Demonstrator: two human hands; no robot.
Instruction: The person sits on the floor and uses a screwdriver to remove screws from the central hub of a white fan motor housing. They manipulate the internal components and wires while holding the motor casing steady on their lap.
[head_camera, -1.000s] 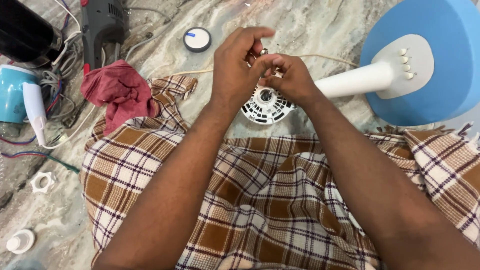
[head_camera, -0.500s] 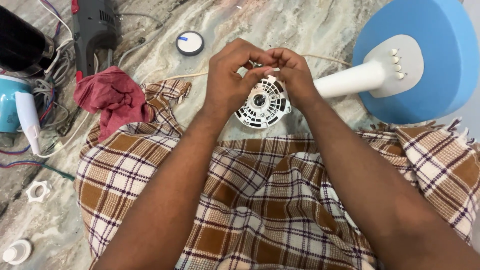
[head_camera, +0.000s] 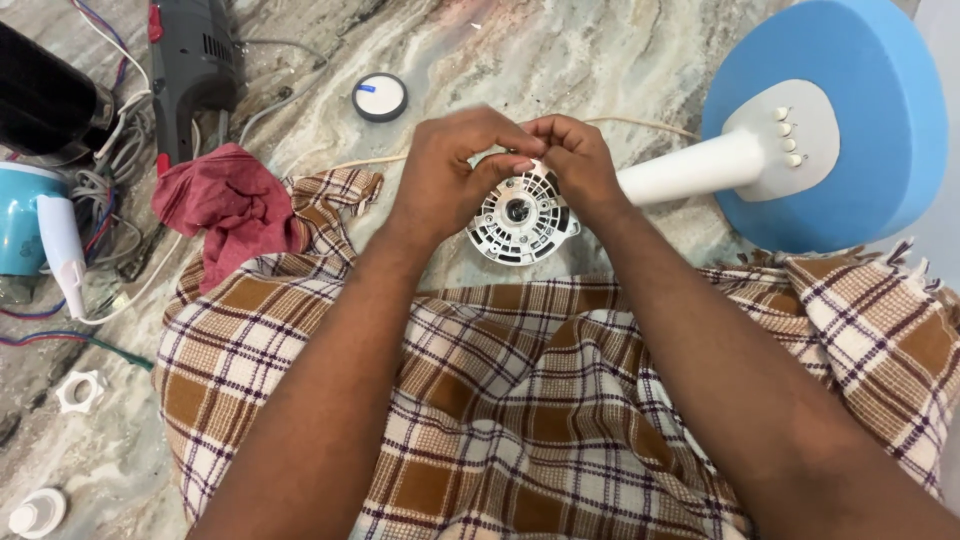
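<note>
Seated on a marbled floor (head_camera: 600, 60), a person pinches both hands together over a white fan motor housing (head_camera: 522, 215): left hand (head_camera: 455, 170) and right hand (head_camera: 572, 160) fingertips closed on something small at its top edge (too small to identify). The blue fan base (head_camera: 870, 200) lies alongside.

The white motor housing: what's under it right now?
Under the white motor housing lie marbled floor and the edge of a brown checked cloth. The left hand and right hand cover its top rim, hiding whatever they pinch.
</note>
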